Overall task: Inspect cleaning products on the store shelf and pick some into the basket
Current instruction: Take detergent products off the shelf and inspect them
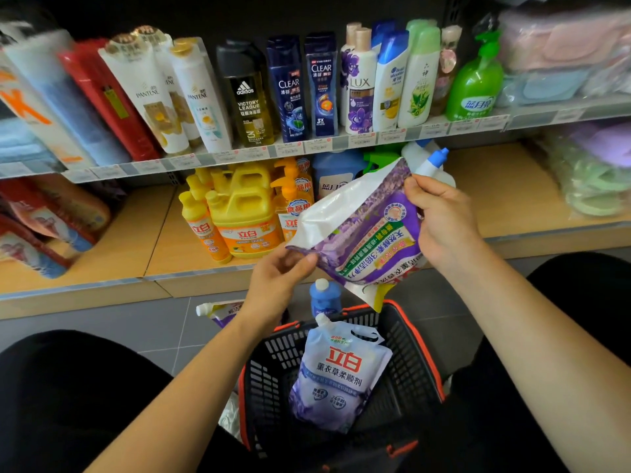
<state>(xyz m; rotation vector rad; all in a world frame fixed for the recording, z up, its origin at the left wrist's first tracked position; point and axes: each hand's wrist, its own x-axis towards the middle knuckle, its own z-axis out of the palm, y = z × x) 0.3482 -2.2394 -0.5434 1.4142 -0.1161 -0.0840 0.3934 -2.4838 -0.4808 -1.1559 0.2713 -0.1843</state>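
Detergent bag (362, 230) is up in front of me, held in the air between the lower shelf (512, 206) and the basket (421, 353), both hands on it. It's soft, crinkly plastic. One face is deep purple with a lavender print, and the glossy white side is folded toward the upper left. The label reads upside down from where I am, with bands of green, yellow and blue lettering and a round badge near my right thumb. One white-and-yellow corner hangs just above the basket's far rim.

My left hand (280, 274) pinches the bag's lower left edge between thumb and curled fingers. My right hand (440, 216) grips the upper right edge, fingers wrapped over the top.

The basket sits on the grey tiles between my knees, black mesh with orange-red trim. Inside it leans a refill pouch (338, 373), white fading to lavender, with big red characters and a white spout at the top.

Just beyond the basket stands a small blue bottle (324, 297) with a white cap. A second spouted pouch (222, 310) lies on the floor, partly hidden by my left wrist. Yellow dish-soap jugs (246, 213) stand on the lower shelf behind the bag.
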